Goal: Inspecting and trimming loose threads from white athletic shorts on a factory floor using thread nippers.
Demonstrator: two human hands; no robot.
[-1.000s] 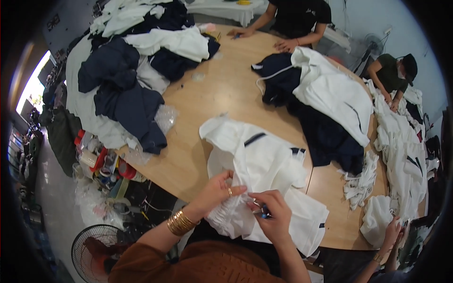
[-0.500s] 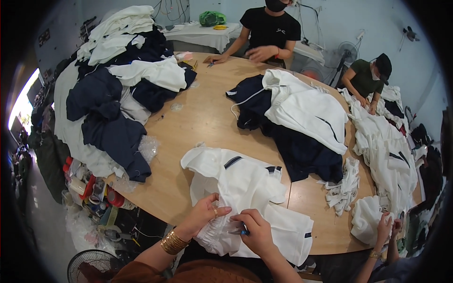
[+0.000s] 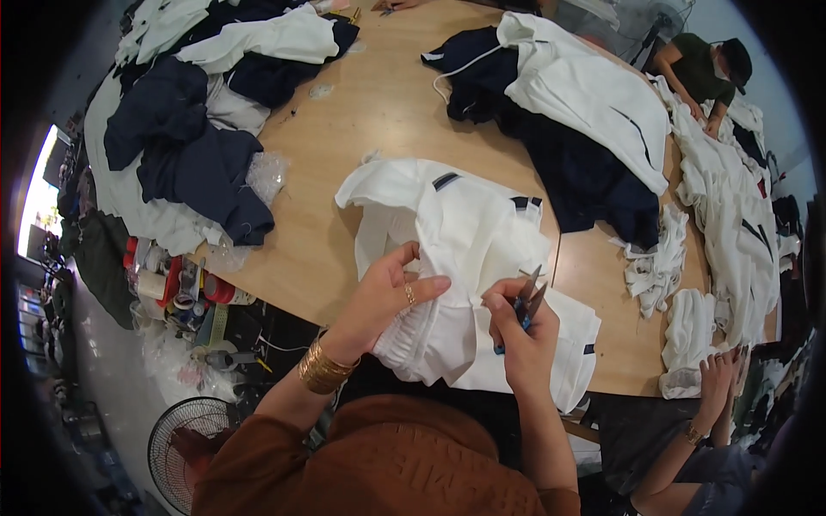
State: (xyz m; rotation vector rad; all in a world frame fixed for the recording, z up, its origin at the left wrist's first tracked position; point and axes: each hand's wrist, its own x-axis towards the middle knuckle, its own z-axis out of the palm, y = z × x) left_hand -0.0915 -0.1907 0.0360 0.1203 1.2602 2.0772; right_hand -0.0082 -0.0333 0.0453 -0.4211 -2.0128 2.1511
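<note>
A white garment [image 3: 482,228] with short dark strips lies over the near edge of the table and hangs toward me. My left hand [image 3: 391,297] has its fingers closed on a fold of it, beside a gathered elastic band [image 3: 404,348]. Over the garment's right part, my right hand [image 3: 527,340] grips small scissors [image 3: 531,301] with blue handles. Their blades point up and stand slightly apart, away from the cloth my left hand holds.
Navy and white garments pile up at left [image 3: 189,163] and at far right-centre [image 3: 585,112]. White scraps [image 3: 658,262] lie at right. Two co-workers handle white cloth on the right; one's hands [image 3: 718,378] are close by. A fan [image 3: 194,439] stands lower left.
My right hand has moved right, off the gathered cloth, and the scissors' blades now point upward. My left hand keeps its hold. The view has tilted down, so the far co-worker is mostly out of sight.
</note>
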